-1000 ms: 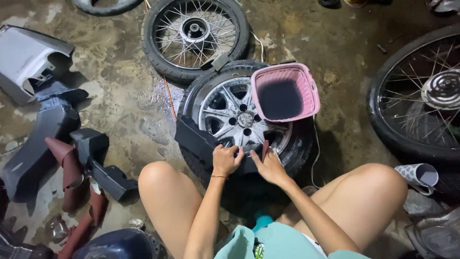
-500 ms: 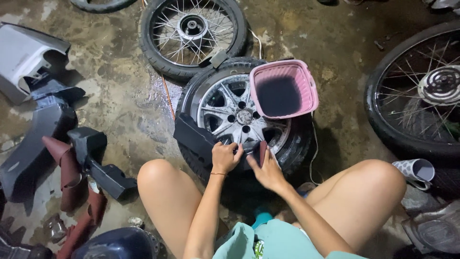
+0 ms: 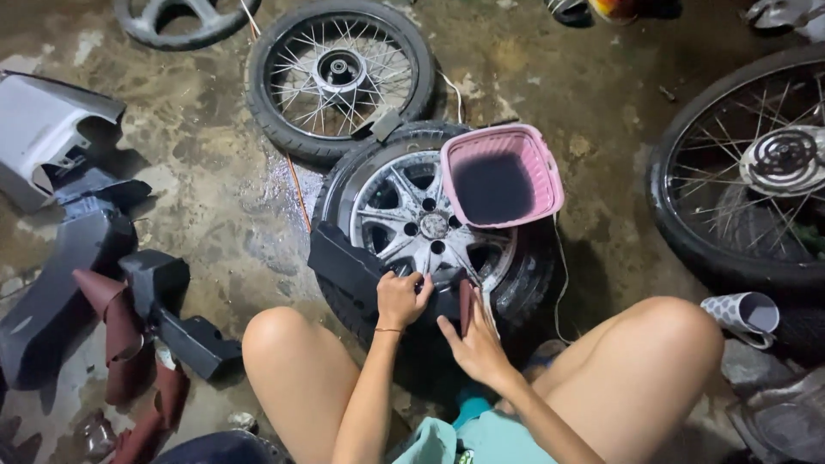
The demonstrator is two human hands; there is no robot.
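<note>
On the wet concrete floor (image 3: pixel 215 198), between the person's bare knees, a cast wheel with its tyre (image 3: pixel 421 228) lies flat, a black panel (image 3: pixel 348 266) across its 8 o'clock edge. The left hand (image 3: pixel 400 298) is clenched on that panel's near end, fingers curled. The right hand (image 3: pixel 475 342), fingers stretched flat, presses a dark reddish sheet (image 3: pixel 466 305) against the panel. A pink basket (image 3: pixel 550 185) sits on the wheel at 2 o'clock; a spoked wheel (image 3: pixel 339 73) lies beyond at 11 o'clock.
</note>
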